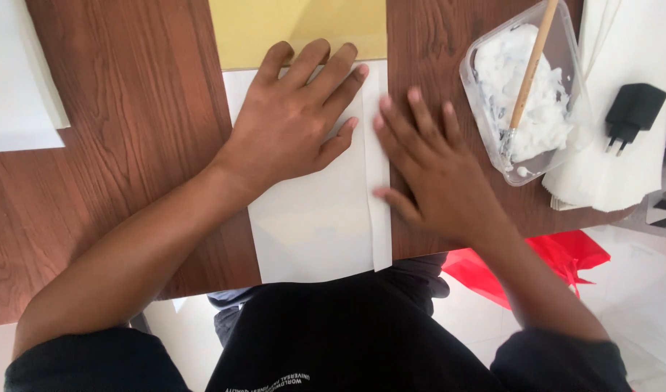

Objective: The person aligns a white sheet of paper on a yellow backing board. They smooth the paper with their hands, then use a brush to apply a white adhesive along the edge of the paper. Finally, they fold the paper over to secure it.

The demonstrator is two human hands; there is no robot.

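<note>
White paper sheet (315,218), lying on the wooden surface (130,109) below a yellow sheet (275,29): left hand (293,120) pressing flat on it, fingers spread open; right hand (434,170) flattening its folded right-edge strip (380,218), fingers likewise extended; clear paste tub (565,65) with brush (529,72) sitting right of the paper.

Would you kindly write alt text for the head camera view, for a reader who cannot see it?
Both hands press flat on a white sheet of paper on a wooden table: the left hand holds it down, the right hand lies along a folded strip at its right edge. A clear plastic tub of white paste with a brush stands to the right, yellow paper beyond.
</note>
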